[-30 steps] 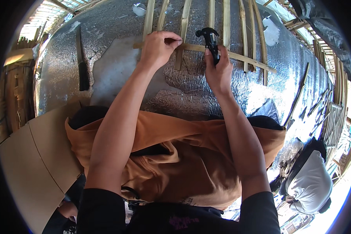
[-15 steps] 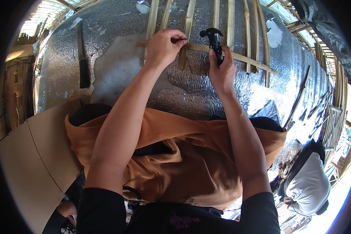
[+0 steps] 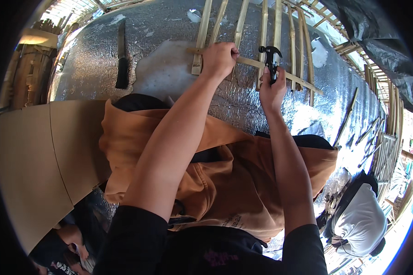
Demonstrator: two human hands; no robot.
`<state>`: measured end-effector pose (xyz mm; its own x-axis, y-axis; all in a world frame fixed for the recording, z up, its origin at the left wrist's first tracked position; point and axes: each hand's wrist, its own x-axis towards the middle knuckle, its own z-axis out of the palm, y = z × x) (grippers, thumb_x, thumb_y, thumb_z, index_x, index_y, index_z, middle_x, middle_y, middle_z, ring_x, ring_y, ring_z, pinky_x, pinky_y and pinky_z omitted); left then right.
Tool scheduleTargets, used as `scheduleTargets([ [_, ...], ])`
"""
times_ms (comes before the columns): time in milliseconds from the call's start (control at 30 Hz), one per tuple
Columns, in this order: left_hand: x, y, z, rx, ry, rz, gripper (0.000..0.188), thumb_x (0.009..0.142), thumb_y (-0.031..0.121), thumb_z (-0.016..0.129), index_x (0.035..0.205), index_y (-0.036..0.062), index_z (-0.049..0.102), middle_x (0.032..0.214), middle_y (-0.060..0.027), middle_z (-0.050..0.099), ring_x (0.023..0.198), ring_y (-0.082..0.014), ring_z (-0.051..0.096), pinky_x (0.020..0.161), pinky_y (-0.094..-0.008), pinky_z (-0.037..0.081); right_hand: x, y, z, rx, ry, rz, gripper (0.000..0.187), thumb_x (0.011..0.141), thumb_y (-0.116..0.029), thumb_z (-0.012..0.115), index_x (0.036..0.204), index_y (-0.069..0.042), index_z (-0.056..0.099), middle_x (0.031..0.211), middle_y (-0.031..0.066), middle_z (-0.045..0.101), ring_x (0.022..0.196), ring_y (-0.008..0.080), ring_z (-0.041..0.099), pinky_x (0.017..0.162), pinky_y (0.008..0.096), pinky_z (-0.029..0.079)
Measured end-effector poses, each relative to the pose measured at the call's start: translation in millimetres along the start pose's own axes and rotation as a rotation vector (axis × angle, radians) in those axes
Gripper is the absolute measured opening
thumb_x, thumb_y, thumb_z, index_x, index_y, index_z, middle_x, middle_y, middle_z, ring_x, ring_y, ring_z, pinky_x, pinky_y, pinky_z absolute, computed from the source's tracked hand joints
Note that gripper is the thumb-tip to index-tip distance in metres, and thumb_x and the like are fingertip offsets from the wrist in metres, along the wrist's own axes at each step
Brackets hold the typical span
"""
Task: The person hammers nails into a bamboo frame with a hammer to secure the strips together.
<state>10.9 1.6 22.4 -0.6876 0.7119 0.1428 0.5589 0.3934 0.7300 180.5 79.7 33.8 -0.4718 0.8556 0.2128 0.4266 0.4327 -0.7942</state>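
Both hands are busy at a bamboo lattice laid on a silvery foil-covered surface (image 3: 170, 27).

The left hand (image 3: 219, 58) is curled shut, fingertips pinched on the cross slat (image 3: 289, 75) that runs slantwise over the upright bamboo strips (image 3: 264, 27). The right hand (image 3: 271, 89) is closed around the handle of a black claw hammer (image 3: 270, 57), its head raised just above that same slat, between two of the strips. An orange cloth (image 3: 225, 183) lies over the person's lap below the forearms. Off to the left a dark-handled knife (image 3: 122, 59) lies on the foil, well apart from the hands, and a flat sheet of cardboard (image 3: 36, 165) lies nearer the edge.
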Motion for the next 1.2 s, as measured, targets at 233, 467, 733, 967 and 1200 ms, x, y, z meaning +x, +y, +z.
scheduleTargets([
  [233, -14, 65, 9, -0.075, 0.128, -0.034, 0.013, 0.080, 0.004, 0.064, 0.083, 0.0127, 0.073, 0.089, -0.0102, 0.073, 0.091, -0.0327, 0.071, 0.094, -0.0605, 0.041, -24, -30, -17, 0.100, 0.077, -0.005, 0.024, 0.099, -0.020, 0.062, 0.110, 0.001, 0.055, 0.070, 0.0147, 0.064, 0.062, 0.0297, 0.066, 0.060, 0.0422, 0.049],
  [467, -45, 147, -24, -0.197, 0.285, -0.145, 0.009, 0.077, 0.006, 0.070, 0.083, 0.0115, 0.074, 0.089, -0.0102, 0.073, 0.089, -0.0308, 0.070, 0.081, -0.0480, 0.049, -36, -55, -47, -0.007, 0.290, 0.009, 0.028, 0.099, -0.022, 0.061, 0.111, 0.003, 0.056, 0.085, 0.0189, 0.069, 0.071, 0.0285, 0.070, 0.064, 0.0414, 0.051],
  [733, -51, 188, -43, -0.156, 0.308, 0.058, 0.004, 0.082, 0.009, 0.071, 0.083, 0.0115, 0.074, 0.093, -0.0106, 0.071, 0.090, -0.0304, 0.070, 0.084, -0.0487, 0.050, -27, 17, -44, 0.125, 0.327, -0.022, 0.030, 0.099, -0.019, 0.061, 0.120, 0.003, 0.056, 0.088, 0.0152, 0.066, 0.072, 0.0250, 0.067, 0.066, 0.0392, 0.052],
  [967, -40, 96, -29, -0.135, 0.156, 0.138, 0.007, 0.085, 0.013, 0.071, 0.090, 0.0101, 0.075, 0.087, -0.0108, 0.075, 0.079, -0.0282, 0.073, 0.073, -0.0397, 0.057, -13, 11, -26, 0.168, 0.206, 0.078, 0.026, 0.102, -0.028, 0.060, 0.102, -0.003, 0.054, 0.066, 0.0049, 0.058, 0.048, 0.0121, 0.053, 0.041, 0.0277, 0.041],
  [1200, -23, 41, -20, -0.318, 0.101, 0.025, 0.011, 0.084, 0.005, 0.074, 0.095, 0.0033, 0.075, 0.090, -0.0146, 0.076, 0.084, -0.0249, 0.075, 0.078, -0.0332, 0.058, 6, 3, 5, 0.176, 0.121, 0.123, 0.028, 0.100, -0.027, 0.061, 0.104, 0.001, 0.058, 0.070, 0.0115, 0.064, 0.063, 0.0244, 0.066, 0.060, 0.0399, 0.050],
])
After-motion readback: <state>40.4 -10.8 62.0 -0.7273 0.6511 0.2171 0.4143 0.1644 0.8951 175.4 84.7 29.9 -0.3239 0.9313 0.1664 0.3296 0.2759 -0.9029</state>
